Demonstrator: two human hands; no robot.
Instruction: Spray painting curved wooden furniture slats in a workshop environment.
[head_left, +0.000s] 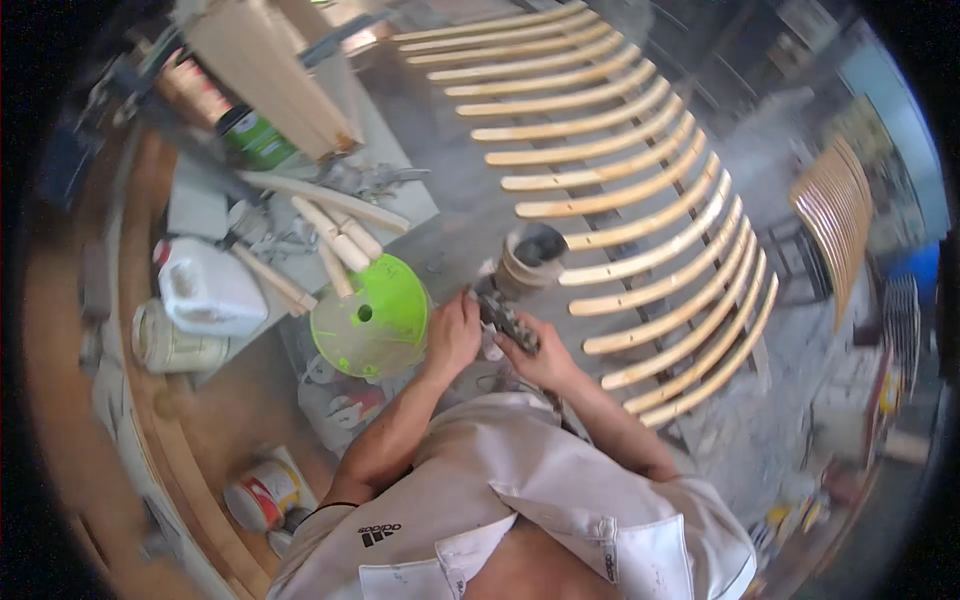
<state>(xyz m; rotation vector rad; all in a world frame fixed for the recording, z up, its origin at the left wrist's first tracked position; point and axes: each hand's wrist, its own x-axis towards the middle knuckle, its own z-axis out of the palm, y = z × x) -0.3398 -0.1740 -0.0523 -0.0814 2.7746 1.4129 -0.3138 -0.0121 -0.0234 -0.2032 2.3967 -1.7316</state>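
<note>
your left hand (pixel 457 330) has its fingers closed on the upper left end of a dark, mottled handheld object (pixel 508 322), and your right hand (pixel 540 357) is wrapped around its lower right end; what kind of object it is, you cannot tell from here. it sits between your two hands, in front of your chest, just below a tan round container (pixel 517 273) with a dark inside; whether the two touch is unclear. to your left, near that hand, stands a bright green and grey cone-shaped thing (pixel 398 310) with a hole in it, and pale wooden pieces (pixel 345 232) reach its rim. curved wooden slats (pixel 610 210) lie in a row ahead and to your right.
</note>
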